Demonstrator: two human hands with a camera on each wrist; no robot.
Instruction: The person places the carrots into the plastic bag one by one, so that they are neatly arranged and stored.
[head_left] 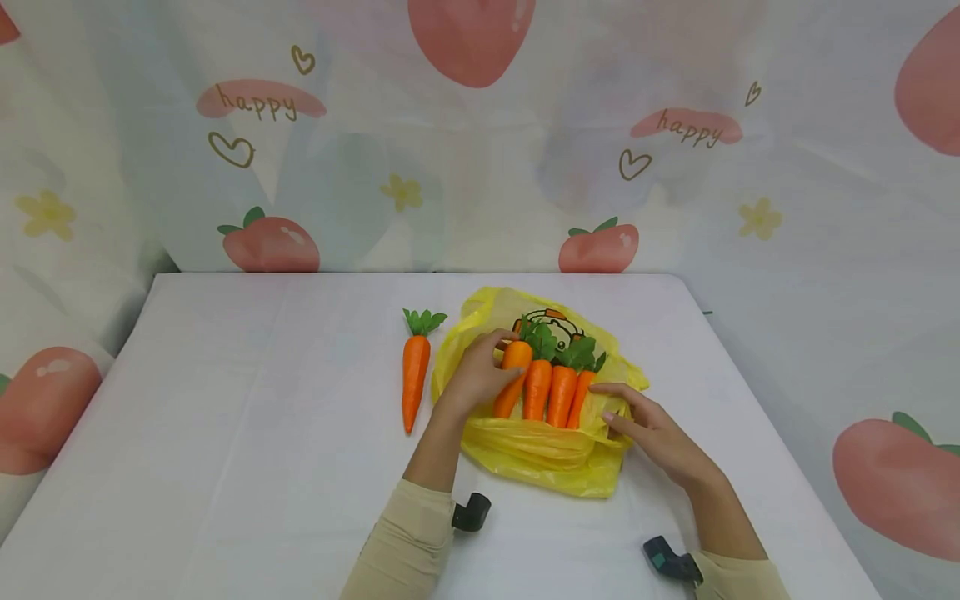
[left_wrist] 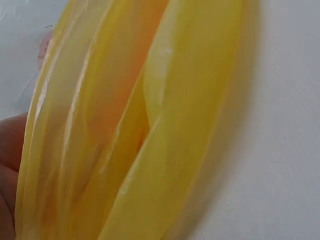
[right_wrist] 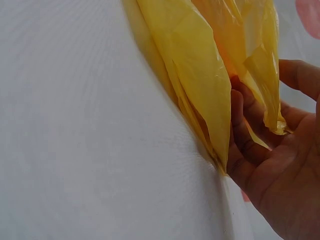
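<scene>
1. A white table (head_left: 225, 433) stands against a pale curtain (head_left: 480, 133) printed with strawberries, hearts, yellow flowers and the word "happy".
2. Nearest the camera, two forearms in beige sleeves come in from the bottom edge, each with a dark wrist-mounted camera unit beside the cuff.
3. The right hand (head_left: 654, 433) lies at the right edge of a yellow plastic bag (head_left: 540, 454). In the right wrist view its fingers (right_wrist: 245, 130) curl around a fold of the yellow film and grasp it, the thumb apart on the other side.
4. The left hand (head_left: 474, 377) rests over the left side of the bag, its fingers and thumb wrapped around the upper end of the leftmost carrot (head_left: 513, 375) of a row.
5. That row is four orange toy carrots with green leaf tops, lying side by side and touching, on the spread bag near the middle of the table; their tips point towards the person.
6. The left wrist view shows only folds of yellow film close up, with a sliver of the hand at the left edge.
7. A fifth carrot (head_left: 415, 375) lies on the bare table just left of the bag, apart from both hands, leaves pointing towards the curtain.
</scene>
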